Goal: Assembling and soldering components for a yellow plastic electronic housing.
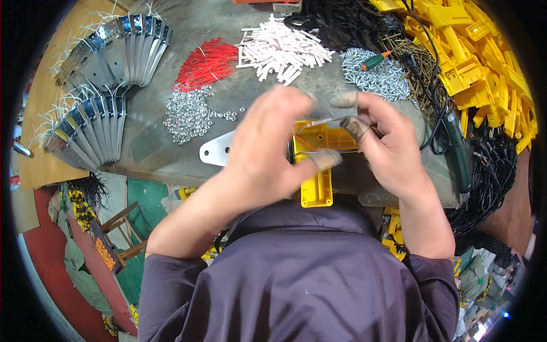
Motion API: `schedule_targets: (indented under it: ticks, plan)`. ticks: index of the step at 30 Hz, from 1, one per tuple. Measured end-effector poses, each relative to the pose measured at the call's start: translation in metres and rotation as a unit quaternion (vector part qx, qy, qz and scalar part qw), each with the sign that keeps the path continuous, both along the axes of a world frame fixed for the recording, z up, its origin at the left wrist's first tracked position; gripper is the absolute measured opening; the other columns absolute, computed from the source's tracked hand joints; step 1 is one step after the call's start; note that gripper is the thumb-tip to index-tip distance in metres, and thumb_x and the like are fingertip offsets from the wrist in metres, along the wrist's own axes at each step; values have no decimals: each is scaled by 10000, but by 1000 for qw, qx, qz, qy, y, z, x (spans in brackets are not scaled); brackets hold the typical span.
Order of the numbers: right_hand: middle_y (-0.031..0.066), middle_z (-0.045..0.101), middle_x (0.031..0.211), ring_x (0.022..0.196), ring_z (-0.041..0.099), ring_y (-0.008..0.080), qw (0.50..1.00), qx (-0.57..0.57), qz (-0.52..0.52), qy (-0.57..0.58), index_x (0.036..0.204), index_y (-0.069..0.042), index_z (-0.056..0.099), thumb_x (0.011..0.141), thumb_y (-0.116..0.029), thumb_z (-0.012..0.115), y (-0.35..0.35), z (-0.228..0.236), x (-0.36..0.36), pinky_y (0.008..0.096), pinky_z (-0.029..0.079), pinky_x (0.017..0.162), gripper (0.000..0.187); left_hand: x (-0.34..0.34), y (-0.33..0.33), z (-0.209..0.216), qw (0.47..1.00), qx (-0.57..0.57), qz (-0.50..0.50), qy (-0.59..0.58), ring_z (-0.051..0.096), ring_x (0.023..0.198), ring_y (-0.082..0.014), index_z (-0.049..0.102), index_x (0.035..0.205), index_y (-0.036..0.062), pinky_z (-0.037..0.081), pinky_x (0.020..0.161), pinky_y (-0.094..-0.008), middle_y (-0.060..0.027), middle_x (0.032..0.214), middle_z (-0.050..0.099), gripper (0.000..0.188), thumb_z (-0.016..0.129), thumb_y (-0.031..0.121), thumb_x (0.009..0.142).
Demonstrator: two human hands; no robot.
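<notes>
A yellow plastic housing (317, 191) lies at the table's front edge, just in front of me. From its left side sticks out a silver metal blade plate (213, 150) with round holes. My left hand (265, 151) is over the housing's left part, smeared by motion, its thumb across the opening; whether it holds anything does not show. Thin wires, a red one (302, 138) among them, run inside the housing. At its right end my right hand (393, 145) has curled fingers with covered tips, and a thin grey wire (327, 121) ends at its thumb.
Metal blade plates with white wires (114, 54) are stacked at the left. Behind lie piles of nuts (188, 114), red sleeves (208, 62), white strips (282, 48) and screws (376, 74). Yellow housings (461, 51), black cables (484, 182) and a dark green power tool (457, 151) are right.
</notes>
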State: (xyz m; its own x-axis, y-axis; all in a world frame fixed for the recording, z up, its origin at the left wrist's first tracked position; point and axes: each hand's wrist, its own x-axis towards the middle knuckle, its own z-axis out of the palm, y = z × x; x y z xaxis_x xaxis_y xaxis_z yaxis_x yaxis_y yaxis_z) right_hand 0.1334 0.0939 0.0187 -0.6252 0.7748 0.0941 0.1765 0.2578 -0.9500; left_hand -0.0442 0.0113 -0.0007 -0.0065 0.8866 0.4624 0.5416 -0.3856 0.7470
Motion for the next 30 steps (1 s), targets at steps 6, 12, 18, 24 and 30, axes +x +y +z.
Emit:
schedule_targets:
  ticks: [6,12,18,24,30]
  plan:
    - [66,523,850,799,497,113,989,-56,132,38,923,16,532,819,-5,469,11,24,10,255,426,717,123,30,4,5,963,234,-102,91,599,816,-316,526,902,48,506,748,-474,-144,897,592,435,732,5,520]
    - [110,491,742,648,477,194,983,127,104,-88,848,29,518,717,3,530,9,16,19,309,390,588,134,17,-2,1,991,109,22,72,573,890,-368,521,941,34,476,774,-429,-161,926,590,341,730,-9,675]
    - [90,501,720,599,467,183,990,100,78,-62,849,28,569,733,31,610,3,6,15,293,389,553,123,5,-9,4,991,36,16,129,566,917,-320,573,1051,17,459,808,-365,-158,1025,564,385,734,35,702]
    - [50,480,723,618,449,119,992,74,86,-53,884,30,604,769,-27,656,5,-6,16,252,370,550,138,-22,25,14,988,-127,-88,-20,540,956,-170,450,1250,11,437,819,-306,-82,1036,566,456,618,223,883]
    - [-2,472,768,654,413,71,990,26,136,9,889,4,637,784,-30,646,16,-26,28,218,328,554,111,-55,49,18,814,-397,-373,-200,504,866,-99,343,1324,-22,411,784,-245,-49,905,564,581,610,200,859]
